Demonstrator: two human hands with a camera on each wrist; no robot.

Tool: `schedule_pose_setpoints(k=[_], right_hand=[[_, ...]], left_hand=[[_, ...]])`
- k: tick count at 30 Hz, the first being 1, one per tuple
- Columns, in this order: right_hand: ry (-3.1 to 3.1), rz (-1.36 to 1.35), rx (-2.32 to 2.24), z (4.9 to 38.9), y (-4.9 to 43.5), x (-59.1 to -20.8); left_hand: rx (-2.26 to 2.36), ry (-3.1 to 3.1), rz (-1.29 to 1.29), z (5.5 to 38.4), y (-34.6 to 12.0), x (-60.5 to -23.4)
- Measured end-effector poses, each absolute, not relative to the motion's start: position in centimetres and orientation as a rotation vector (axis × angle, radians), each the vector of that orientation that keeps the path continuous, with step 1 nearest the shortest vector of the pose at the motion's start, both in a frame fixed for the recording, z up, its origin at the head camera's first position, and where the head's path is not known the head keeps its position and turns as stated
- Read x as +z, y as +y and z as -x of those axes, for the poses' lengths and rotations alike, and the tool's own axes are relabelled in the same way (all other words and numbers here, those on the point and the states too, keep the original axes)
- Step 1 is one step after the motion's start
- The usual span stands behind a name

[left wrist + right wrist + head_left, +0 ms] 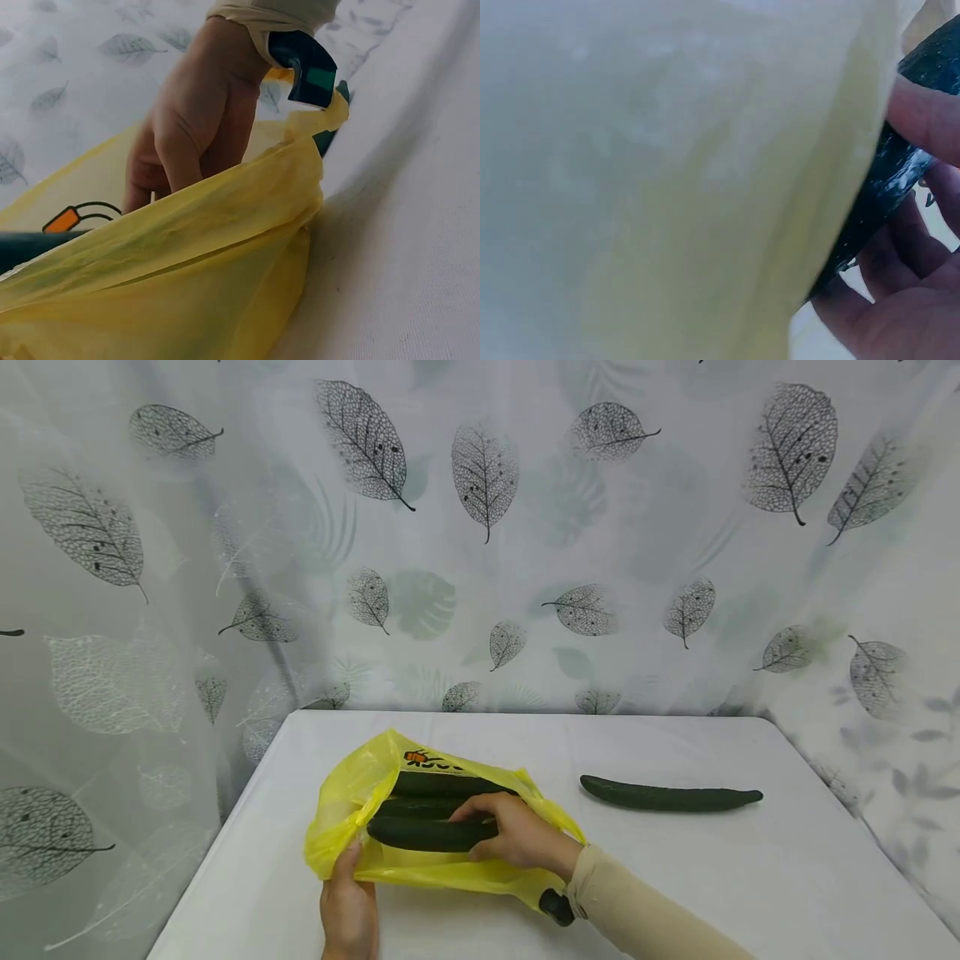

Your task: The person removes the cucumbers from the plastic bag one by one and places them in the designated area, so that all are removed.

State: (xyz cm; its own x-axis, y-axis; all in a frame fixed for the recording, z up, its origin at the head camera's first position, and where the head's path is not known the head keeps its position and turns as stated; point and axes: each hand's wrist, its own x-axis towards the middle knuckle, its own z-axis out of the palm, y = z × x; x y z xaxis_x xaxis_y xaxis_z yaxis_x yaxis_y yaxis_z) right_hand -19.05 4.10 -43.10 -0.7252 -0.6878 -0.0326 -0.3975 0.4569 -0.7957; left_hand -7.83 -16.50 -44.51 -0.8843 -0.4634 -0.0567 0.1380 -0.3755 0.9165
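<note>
A yellow plastic bag (480,878) lies on its side with its mouth spread open, and several dark green cucumbers sit inside it. My left hand (350,906) pinches the bag's lower left rim, thumb over the edge; its other fingers are hidden. Reaching into the mouth, my right hand (521,835) grips the nearest cucumber (423,834) by its right part, thumb on the near side. Behind it lie another cucumber (420,809) and a further one (442,785). The right wrist view shows a glossy cucumber (889,180) against fingers, with bag film covering much of the picture.
One loose cucumber (671,796) lies on the white table (675,868), to the right of the bag. A leaf-printed curtain (480,568) hangs behind the table. A dark wrist camera (557,907) sits on the right wrist by the beige sleeve (645,906).
</note>
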Motion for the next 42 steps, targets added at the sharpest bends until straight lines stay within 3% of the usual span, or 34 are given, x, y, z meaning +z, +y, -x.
schedule_pose_setpoints(k=[11,42], right_hand=[[2.195,0.964,-1.348,18.0,4.2,-41.7],[1.678,0.936,-1.889,17.0,4.4,-32.7]], left_hand=[[-2.309,-1.5,-0.469,7.8,-16.5,-44.5],[-2.29,-1.448,-0.389,8.1,-16.2,-44.7]])
